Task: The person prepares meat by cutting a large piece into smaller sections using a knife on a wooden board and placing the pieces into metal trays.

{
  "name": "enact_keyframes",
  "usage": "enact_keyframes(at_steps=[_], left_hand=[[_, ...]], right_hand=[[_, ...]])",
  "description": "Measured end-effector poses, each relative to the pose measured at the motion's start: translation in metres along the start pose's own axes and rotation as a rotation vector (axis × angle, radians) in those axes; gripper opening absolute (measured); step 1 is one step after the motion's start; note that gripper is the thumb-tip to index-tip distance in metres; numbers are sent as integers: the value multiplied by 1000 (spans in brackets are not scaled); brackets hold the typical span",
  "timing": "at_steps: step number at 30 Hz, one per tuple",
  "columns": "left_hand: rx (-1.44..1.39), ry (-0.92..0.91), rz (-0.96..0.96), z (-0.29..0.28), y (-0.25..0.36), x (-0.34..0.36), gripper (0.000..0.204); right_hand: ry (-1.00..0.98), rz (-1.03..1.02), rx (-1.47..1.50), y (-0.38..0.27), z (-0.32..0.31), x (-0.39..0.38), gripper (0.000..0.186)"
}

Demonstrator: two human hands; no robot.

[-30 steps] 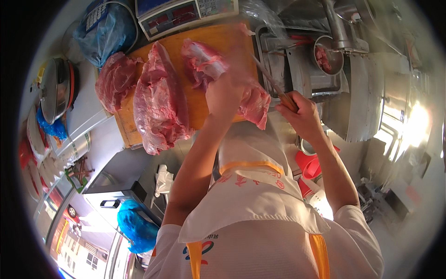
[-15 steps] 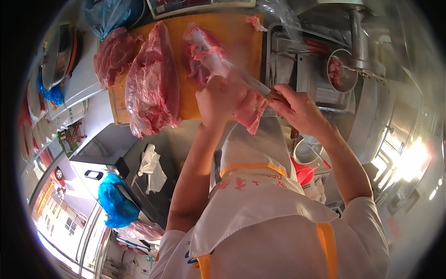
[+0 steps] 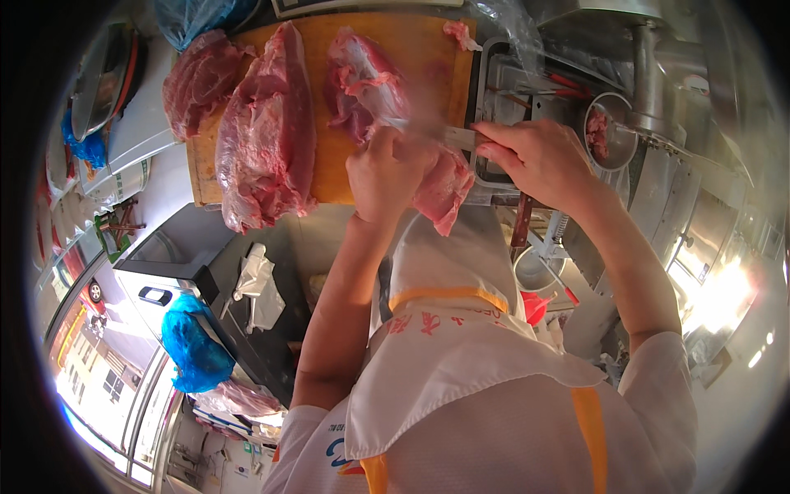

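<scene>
My right hand (image 3: 539, 160) is closed around the handle of a knife (image 3: 461, 138), whose blade points left across the board. The blade's far part is blurred where it meets the raw meat. My left hand (image 3: 385, 174) is a fist closed on a piece of raw meat (image 3: 444, 191) whose end hangs over the board's near edge. Just beyond the fist lies a pink and white meat chunk (image 3: 366, 78); whether it is joined to the held piece is hidden. All this is on a yellow-brown cutting board (image 3: 329, 177).
Left of my hands lie a long slab of meat (image 3: 267, 132) and a smaller cut (image 3: 197, 82). A scrap (image 3: 461, 34) rests at the board's far right corner. Beside the board stand a metal tray (image 3: 487, 90) and a steel bowl (image 3: 619, 111) with meat bits.
My right hand and the knife have moved up and to the right, and the blade lies flatter across the board. The left hand keeps its hold on the meat.
</scene>
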State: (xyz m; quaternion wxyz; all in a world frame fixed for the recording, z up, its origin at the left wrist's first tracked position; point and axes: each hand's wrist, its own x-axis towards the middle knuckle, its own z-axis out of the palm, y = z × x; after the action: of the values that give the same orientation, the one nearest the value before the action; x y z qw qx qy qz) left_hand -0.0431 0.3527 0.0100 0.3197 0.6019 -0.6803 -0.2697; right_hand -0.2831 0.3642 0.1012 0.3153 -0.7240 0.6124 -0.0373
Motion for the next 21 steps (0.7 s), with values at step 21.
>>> enact_keyframes(at_steps=[21], left_hand=[[178, -39, 370, -22, 18, 12, 15]], right_hand=[[28, 57, 191, 16, -36, -15, 33]])
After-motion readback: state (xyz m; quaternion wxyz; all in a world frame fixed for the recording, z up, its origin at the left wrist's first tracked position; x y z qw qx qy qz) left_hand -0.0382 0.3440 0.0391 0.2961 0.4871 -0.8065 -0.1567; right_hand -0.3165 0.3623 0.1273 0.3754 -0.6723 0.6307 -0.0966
